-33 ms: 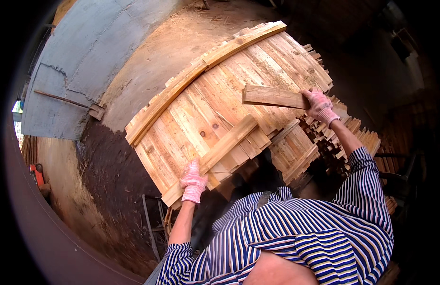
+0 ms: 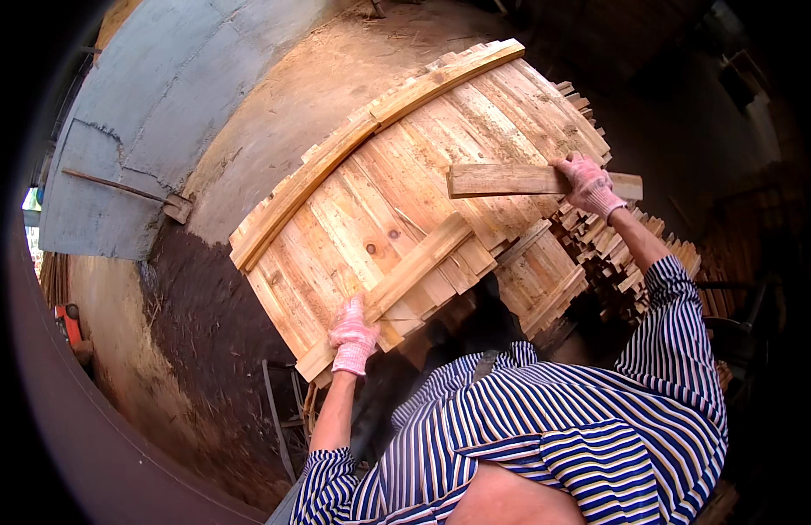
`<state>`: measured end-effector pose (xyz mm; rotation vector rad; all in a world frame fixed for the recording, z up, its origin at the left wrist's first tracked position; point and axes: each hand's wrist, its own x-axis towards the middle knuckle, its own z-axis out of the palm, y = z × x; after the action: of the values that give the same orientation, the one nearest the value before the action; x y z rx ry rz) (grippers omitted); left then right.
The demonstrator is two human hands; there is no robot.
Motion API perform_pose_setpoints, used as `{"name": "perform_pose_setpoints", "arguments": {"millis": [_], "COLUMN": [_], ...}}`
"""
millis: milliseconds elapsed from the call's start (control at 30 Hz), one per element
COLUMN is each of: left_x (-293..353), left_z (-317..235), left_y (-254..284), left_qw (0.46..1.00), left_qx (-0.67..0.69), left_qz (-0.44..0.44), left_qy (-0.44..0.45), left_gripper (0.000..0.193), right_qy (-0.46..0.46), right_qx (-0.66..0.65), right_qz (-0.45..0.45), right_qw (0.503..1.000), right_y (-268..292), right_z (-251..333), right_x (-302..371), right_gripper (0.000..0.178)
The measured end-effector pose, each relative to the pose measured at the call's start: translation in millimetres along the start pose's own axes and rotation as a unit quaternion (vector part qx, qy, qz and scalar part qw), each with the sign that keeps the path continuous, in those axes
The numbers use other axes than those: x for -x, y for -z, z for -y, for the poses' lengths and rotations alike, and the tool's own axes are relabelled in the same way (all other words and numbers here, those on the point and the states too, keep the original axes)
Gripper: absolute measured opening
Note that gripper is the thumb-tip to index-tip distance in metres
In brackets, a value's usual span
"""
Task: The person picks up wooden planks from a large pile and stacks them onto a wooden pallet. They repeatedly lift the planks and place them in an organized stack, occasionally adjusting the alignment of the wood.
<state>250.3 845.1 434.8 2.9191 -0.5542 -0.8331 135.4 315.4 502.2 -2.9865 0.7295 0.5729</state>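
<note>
A wide stack of pale wooden planks (image 2: 370,210) lies in front of me, its planks side by side. Along its near edge runs a narrow wooden strip (image 2: 423,261). My left hand (image 2: 353,335), in a pink-white knitted glove, is closed round that strip close to its left end. Over the right part of the stack, my right hand (image 2: 587,185), gloved alike, grips a short wooden board (image 2: 506,179). This board lies roughly level across my view, and its end sticks out to the right of the hand. Fingers on the undersides are hidden.
Two end-to-end strips (image 2: 313,188) lie along the stack's far edge. A smaller plank bundle (image 2: 541,276) and piled wood (image 2: 637,262) stand at the right. A long-handled tool (image 2: 116,182) rests by a grey sheet (image 2: 186,70) at the left. A metal frame (image 2: 278,416) stands near my left arm.
The short board in my right hand has swung more level, and its right end now shows past the hand. My left hand stays on the near strip.
</note>
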Motion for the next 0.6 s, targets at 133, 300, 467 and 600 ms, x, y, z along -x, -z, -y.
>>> {"name": "perform_pose_setpoints", "arguments": {"millis": [133,300,467,600], "left_x": [4.3,-6.1,-4.5,-1.0], "left_z": [-2.3,-11.6,-33.5,-36.6], "left_y": [6.1,-5.2,-3.0,-0.1], "left_qw": [0.999,1.0,0.999,0.998], "left_qx": [-0.021,-0.012,-0.001,-0.031], "left_qz": [-0.017,-0.026,-0.016,-0.007], "left_qy": [-0.016,0.006,0.041,0.062], "left_gripper": [0.08,0.078,0.077,0.077], "right_qy": [0.127,0.21,0.242,0.276], "right_qx": [0.102,0.096,0.067,0.076], "right_qz": [-0.01,0.015,-0.001,-0.003], "right_qw": [0.987,0.973,0.968,0.958], "right_y": [24.2,-12.1,-22.9,-7.9], "right_z": [-40.9,-26.5,-45.5,-40.1], "right_x": [-53.5,-85.4,-99.1,-108.0], "right_gripper": [0.076,0.064,0.054,0.058]}}
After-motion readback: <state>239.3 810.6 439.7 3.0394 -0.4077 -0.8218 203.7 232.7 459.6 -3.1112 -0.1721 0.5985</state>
